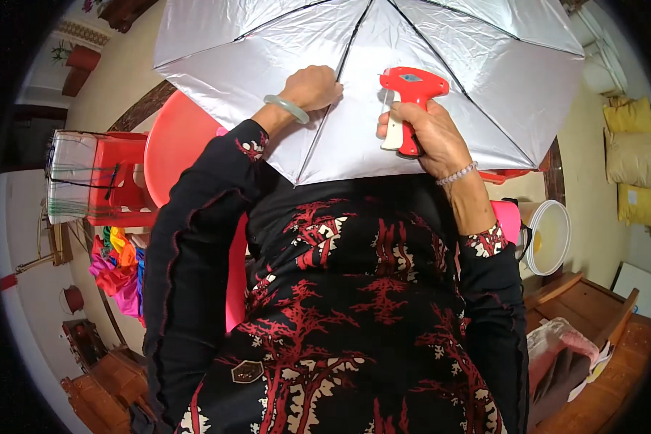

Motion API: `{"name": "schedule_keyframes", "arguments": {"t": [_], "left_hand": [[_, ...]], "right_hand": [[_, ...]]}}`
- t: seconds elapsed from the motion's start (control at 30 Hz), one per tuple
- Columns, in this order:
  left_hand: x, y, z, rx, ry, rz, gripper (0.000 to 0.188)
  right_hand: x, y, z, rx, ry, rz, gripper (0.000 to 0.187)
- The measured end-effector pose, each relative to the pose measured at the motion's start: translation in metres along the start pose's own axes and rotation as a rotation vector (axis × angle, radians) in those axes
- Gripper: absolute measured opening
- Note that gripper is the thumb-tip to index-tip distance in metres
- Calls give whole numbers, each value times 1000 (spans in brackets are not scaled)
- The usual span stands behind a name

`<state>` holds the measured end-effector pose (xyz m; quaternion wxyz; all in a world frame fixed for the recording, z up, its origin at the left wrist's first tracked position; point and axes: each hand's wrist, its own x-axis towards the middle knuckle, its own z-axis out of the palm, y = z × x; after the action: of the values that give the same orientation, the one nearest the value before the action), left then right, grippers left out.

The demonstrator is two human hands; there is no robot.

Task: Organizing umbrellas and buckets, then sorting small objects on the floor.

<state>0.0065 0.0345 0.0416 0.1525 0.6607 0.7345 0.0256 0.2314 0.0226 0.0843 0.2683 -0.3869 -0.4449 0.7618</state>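
Left hand (311,87) pinches the silver umbrella canopy (441,65) at a rib over the lap, right hand (430,126) grips the red tagging gun (408,98) — nozzle just beside the fabric, not yet pressed in.

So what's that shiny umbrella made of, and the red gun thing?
The umbrella canopy looks like thin woven fabric with a silvery, reflective coating: it creases softly and gleams between dark ribs that look like metal. The red tagging gun in the right hand looks like hard moulded plastic, glossy, with a white trigger. The left hand presses the fabric.
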Motion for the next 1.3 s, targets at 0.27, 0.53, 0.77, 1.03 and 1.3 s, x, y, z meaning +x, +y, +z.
{"name": "schedule_keyframes", "arguments": {"t": [0.27,0.53,0.77,1.03,1.3], "left_hand": [[-16,5,17,18,206,-17,21],[-25,-5,23,-635,137,-71,20],[-28,-7,20,-796,-22,-186,18],[-30,-6,21,-823,-39,-201,16],[-29,-5,21,-828,-32,-202,16]], "right_hand": [[22,14,18,108,-41,146,28],[43,34,27,199,-16,263,29],[47,44,32,292,-26,336,28],[47,50,34,353,-61,349,27],[48,50,35,360,-59,354,31]]}}
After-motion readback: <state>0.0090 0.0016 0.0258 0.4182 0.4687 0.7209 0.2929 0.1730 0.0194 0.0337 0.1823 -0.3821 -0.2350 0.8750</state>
